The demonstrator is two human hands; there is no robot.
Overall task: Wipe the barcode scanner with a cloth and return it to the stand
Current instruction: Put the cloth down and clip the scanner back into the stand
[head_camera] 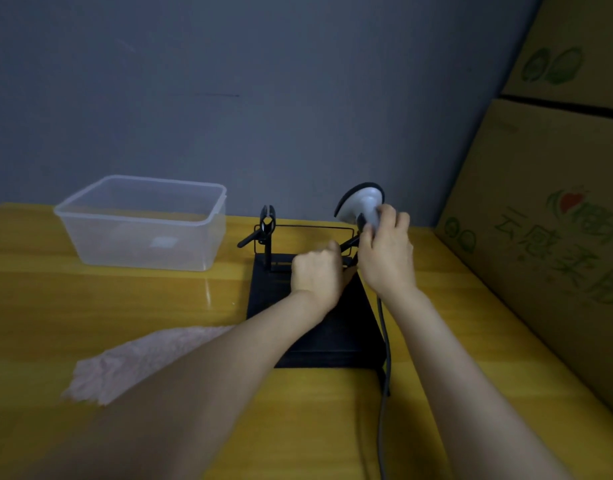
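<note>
Both forearms fill the bottom of the view, reaching forward over a yellow table (125, 299). Just left of the left forearm, a pink fluffy cloth (135, 358) lies flat on the tabletop, in neither hand. A grey cable (383, 382) runs along the table's near edge and rises beside the right side of the black stand (333, 334), whose square base sits between the arms.

Farther in, the left hand (317, 275) is curled into a loose fist low over the base, near the right-hand clip; it seems to steady the stand or pinch the clip's lever, but what the fingers actually grip is hidden. The right hand (388, 251) is closed around the handle of the barcode scanner (362, 204), holding it upright with its grey head and dark rim above the fist, right at the right-hand clip. The left clip (266, 223) stands empty.

Beyond the stand, a clear plastic tub (142, 223) rests to the left, and cardboard boxes (558, 202) are stacked at the right against a grey wall.

Judging from the cloth lying aside and the scanner at the clip, either the wiping is finished and the scanner is being seated, or it is just being lifted out; one picture cannot settle which. The scanner is not released in the stand.
</note>
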